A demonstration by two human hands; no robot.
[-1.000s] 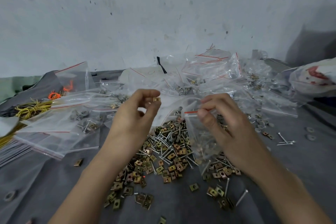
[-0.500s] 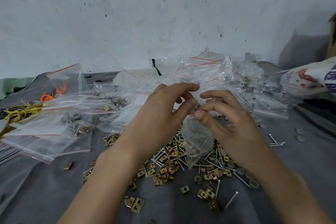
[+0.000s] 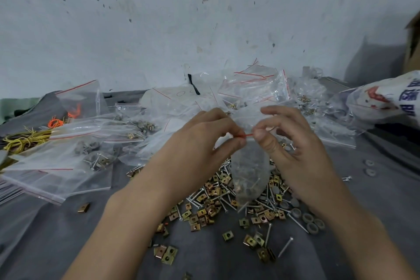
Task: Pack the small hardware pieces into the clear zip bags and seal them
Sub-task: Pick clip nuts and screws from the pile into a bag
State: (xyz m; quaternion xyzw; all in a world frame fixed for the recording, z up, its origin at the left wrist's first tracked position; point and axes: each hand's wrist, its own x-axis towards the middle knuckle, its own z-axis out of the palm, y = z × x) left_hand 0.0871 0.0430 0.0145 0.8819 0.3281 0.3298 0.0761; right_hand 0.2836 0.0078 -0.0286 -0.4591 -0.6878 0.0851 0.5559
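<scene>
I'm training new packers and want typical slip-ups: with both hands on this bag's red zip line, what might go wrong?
1. The left hand and right hand pinch the red zip line close together; its ends may go unsealed, letting pieces spill.
2. Long screws lie inside the hanging bag; their tips might pierce the thin film.
</scene>
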